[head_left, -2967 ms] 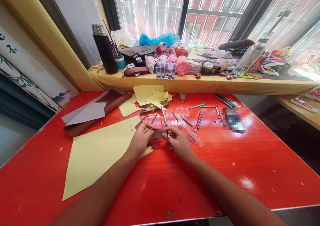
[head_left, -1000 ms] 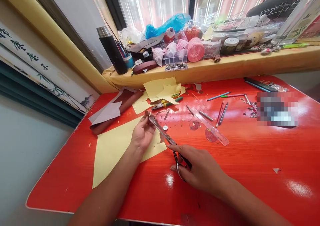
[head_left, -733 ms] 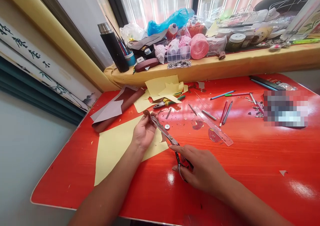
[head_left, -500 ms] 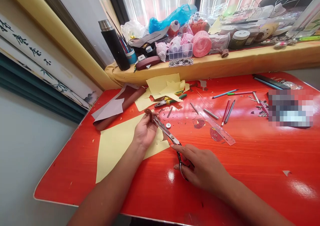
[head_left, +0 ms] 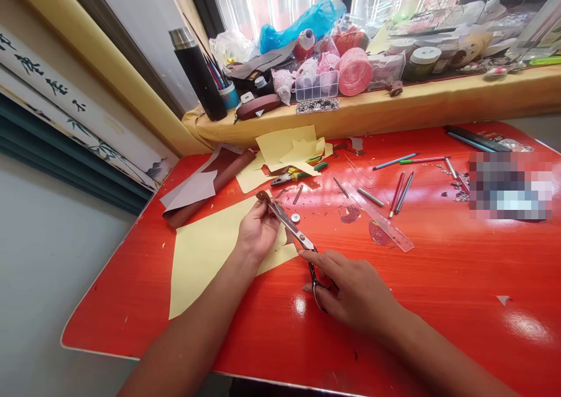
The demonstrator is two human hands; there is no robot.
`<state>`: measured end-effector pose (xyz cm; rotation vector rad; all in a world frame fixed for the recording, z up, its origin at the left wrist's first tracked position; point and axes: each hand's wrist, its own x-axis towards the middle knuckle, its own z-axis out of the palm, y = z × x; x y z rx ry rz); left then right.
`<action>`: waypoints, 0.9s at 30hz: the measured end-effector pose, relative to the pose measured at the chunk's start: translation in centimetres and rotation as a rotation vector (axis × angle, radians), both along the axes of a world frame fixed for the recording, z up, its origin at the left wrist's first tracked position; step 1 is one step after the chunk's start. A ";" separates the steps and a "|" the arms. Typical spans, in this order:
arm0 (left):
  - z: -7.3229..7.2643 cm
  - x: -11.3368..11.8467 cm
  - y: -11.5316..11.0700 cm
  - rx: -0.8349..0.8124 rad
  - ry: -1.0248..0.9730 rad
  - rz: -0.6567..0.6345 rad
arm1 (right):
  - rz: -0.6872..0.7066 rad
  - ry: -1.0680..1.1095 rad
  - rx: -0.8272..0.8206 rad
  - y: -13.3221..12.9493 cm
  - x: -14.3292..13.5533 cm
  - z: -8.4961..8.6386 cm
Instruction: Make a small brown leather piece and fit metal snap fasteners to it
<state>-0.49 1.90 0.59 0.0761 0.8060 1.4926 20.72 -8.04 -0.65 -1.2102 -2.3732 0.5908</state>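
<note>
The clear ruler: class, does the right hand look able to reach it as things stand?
Probably yes: the clear ruler lies just beyond the right hand with nothing visibly between them, though the scissors occupy that hand.

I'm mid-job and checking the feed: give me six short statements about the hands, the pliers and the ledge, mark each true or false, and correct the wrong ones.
1. The right hand holds the scissors. True.
2. The left hand grips a small brown piece. True.
3. The scissors are in the left hand. False: they are in the right hand.
4. The pliers have yellow and green handles. True.
5. The pliers lie on the ledge. False: they lie on the red table.
6. The ledge is covered in blue. False: its covering is yellow.
</note>
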 end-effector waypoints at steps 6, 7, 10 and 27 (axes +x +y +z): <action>0.4 0.1 0.0 -0.034 -0.018 0.010 | 0.005 -0.016 -0.014 -0.2 -0.3 -0.1; 0.5 0.1 -0.1 -0.034 -0.020 0.009 | 0.005 -0.014 -0.013 -0.2 -0.4 -0.1; 0.5 0.1 -0.1 -0.030 -0.018 0.008 | 0.005 -0.005 -0.009 -0.2 -0.5 -0.1; 0.6 0.5 -0.3 -0.025 0.040 -0.011 | 0.007 0.021 0.010 -0.2 -0.7 -0.5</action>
